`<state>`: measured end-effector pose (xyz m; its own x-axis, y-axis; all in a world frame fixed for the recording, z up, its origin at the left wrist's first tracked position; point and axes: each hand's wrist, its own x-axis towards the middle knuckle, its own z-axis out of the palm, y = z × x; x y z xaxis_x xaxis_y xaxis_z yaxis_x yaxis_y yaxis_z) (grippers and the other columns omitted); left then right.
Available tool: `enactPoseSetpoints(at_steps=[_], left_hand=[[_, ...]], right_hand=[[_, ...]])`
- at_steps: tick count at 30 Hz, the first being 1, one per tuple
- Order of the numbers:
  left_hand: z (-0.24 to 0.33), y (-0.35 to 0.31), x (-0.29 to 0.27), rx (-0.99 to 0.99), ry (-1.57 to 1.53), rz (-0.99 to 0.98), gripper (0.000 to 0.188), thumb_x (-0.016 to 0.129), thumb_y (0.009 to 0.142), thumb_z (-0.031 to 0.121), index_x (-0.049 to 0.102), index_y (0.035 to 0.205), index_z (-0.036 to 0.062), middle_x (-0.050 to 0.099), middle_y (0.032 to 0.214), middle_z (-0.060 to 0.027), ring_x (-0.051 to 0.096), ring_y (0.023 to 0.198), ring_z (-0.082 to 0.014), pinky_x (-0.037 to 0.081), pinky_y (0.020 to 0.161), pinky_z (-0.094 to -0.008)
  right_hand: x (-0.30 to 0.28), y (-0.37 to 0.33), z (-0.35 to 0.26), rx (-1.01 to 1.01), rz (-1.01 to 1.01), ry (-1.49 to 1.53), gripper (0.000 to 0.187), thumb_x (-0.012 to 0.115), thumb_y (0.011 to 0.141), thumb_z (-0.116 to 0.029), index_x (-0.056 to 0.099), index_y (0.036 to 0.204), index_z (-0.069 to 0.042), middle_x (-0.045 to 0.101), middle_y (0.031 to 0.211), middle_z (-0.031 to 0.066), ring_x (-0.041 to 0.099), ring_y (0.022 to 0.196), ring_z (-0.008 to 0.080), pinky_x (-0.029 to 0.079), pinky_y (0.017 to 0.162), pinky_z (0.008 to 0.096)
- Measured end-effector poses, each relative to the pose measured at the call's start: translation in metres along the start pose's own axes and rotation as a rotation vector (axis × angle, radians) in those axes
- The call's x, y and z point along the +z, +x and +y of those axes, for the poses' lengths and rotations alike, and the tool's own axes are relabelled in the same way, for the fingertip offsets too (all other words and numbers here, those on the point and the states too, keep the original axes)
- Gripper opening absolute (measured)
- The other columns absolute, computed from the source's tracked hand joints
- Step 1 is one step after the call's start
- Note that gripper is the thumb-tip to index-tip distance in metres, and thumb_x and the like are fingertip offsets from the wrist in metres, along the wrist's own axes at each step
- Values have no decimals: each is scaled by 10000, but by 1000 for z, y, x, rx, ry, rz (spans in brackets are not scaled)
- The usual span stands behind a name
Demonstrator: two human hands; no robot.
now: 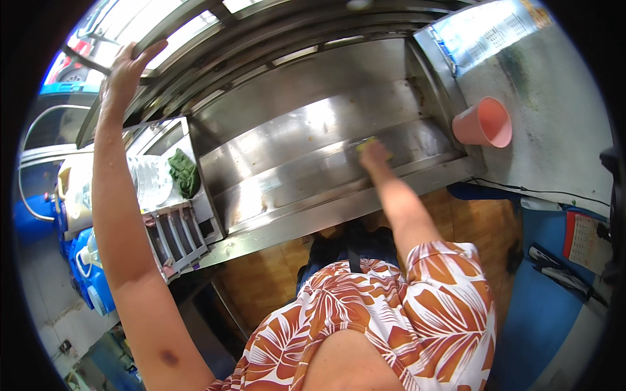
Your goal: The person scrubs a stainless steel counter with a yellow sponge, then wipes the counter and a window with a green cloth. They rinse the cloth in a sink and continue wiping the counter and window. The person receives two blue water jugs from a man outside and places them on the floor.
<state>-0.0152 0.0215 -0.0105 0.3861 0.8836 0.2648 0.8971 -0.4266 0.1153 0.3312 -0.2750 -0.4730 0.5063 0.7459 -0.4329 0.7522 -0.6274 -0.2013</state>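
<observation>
A wide stainless steel trough [372,98] with wet, shiny patches and small brown specks stretches out before me. My right hand [373,155] presses down on its lower sloping surface, closed over a yellow sponge [366,141] that is mostly hidden under the fingers. Reaching far up at the left, my left hand [122,75] grips the end of a slatted metal rack [274,40]. The rack is tilted up along the trough's far side. Thumb and fingers wrap round its bar.
A pink plastic cup [493,122] sits at the trough's right end by the wall. On the left are a crumpled green cloth [184,173], clear plastic [151,179], a small metal rack [175,233] and blue jugs [91,260]. A black cable [541,193] runs along the right.
</observation>
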Motion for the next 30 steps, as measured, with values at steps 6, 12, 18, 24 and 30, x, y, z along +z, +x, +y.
enactPoseSetpoints(at_steps=[6, 12, 18, 24, 30], left_hand=[[4, -1, -6, -10, -79, -25, 736, 628, 773, 652, 642, 1087, -14, 588, 1041, -199, 564, 1014, -325, 411, 923, -374], [7, 1, -7, -20, -62, -14, 669, 638, 772, 644, 671, 1082, 52, 594, 973, -137, 556, 908, -261, 419, 861, -354], [-8, 3, -4, 3, -122, 6, 626, 650, 807, 584, 653, 1150, 60, 609, 1039, -124, 573, 965, -233, 417, 893, -329], [-19, 15, -6, -52, -157, -21, 659, 641, 819, 585, 629, 1183, 36, 620, 993, -103, 554, 958, -196, 407, 891, -303], [-18, 13, -5, 20, -161, 34, 673, 664, 797, 591, 638, 1166, 29, 623, 1076, -113, 549, 1014, -199, 393, 938, -303]], right_hand=[[33, -61, -66, -563, -123, -187, 284, 515, 864, -203, 673, 1058, -69, 643, 1130, 147, 604, 1096, 302, 513, 861, 485], [-40, 63, 85, -145, 229, -208, 258, 555, 876, -242, 722, 952, -61, 675, 1001, 155, 638, 994, 317, 523, 827, 450], [-78, 149, 179, 256, 249, 128, 203, 617, 815, -102, 668, 1007, -57, 633, 1076, 189, 606, 1020, 365, 491, 862, 446], [21, 143, 18, 196, 299, 679, 247, 529, 868, -118, 551, 1101, -39, 606, 1046, 202, 592, 987, 382, 473, 842, 469], [136, 6, -215, -348, -120, 316, 422, 513, 885, -159, 517, 1301, -90, 615, 1117, 202, 588, 1055, 353, 467, 930, 407]])
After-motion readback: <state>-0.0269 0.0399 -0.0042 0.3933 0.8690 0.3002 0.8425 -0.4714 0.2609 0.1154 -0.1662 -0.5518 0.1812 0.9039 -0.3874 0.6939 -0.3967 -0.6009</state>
